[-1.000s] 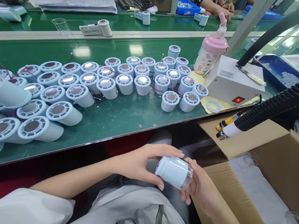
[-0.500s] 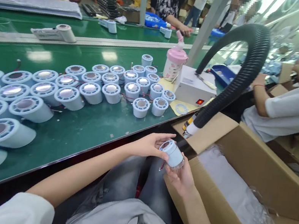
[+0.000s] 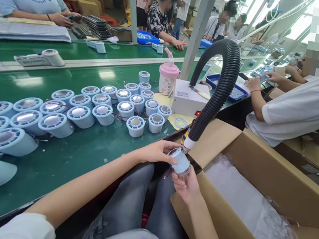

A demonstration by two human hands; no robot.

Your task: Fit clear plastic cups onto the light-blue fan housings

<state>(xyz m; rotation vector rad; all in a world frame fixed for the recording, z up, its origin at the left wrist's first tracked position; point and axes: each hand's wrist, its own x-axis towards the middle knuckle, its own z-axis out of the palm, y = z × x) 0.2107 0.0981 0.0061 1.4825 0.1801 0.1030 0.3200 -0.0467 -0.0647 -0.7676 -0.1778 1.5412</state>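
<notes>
Between my hands, over my lap, is a light blue cylindrical housing (image 3: 182,163) with a clear plastic part at its lower end. My left hand (image 3: 158,152) grips the ringed upper end, thumb along the near side. The fingers of my right hand (image 3: 187,187) wrap around the clear lower end. Thin red and dark wires (image 3: 167,173) dangle beside the left thumb. Just above the housing is the white-tipped end (image 3: 189,143) of a black corrugated hose (image 3: 229,72); whether it touches the housing I cannot tell.
Similar blue housings (image 3: 78,112) stand in rows on the green bench (image 3: 92,165). A white box (image 3: 189,100) carries the hose, beside a pink-lidded cup (image 3: 169,74). An open carton (image 3: 230,226) holding clear plastic stands at my right. Co-workers sit across and to the right.
The head view has shifted, so the bench things appear further left. The housing's upper end has come up close to the hose tip, still held in both hands.
</notes>
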